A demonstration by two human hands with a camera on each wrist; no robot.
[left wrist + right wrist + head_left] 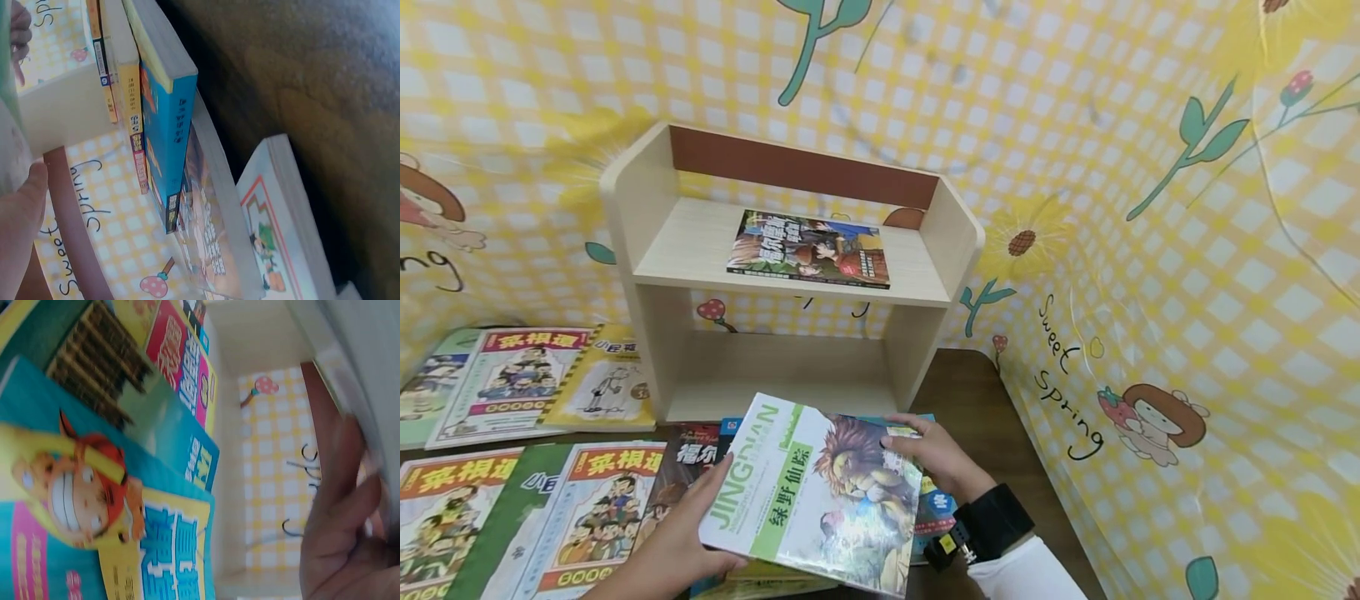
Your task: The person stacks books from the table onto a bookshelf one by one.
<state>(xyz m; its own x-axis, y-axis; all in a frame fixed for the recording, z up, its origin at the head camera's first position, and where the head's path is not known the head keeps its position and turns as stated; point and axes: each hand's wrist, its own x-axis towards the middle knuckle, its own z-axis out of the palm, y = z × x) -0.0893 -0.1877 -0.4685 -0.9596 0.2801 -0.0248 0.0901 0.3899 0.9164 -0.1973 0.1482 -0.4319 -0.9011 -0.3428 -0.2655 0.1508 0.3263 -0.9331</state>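
One white book (797, 533) with a lion on its cover is grasped by two hands, tilted cover up, above other books and in front of a two-tier shelf unit (643, 192). The left hand (688, 529) grips its left edge; the right hand (942, 450) grips the upper right corner, thumb over the cover. One black wristband (996, 521) and one white sleeve (1026, 575) show on the right arm.

On the upper tier (692, 237), one comic book (808, 250) lies flat.

Left of the shelf unit, three books make a rear row: one pale green book (433, 379), one red-titled book (523, 375) and one yellow book (598, 387). Nearer, four show: two more red-titled books (606, 517), one dark green book (508, 500) between them, and one dark book (673, 467) partly behind the left hand.

Beneath the white book, more books cover the brown worktop (1022, 500); they overlap too much to count.
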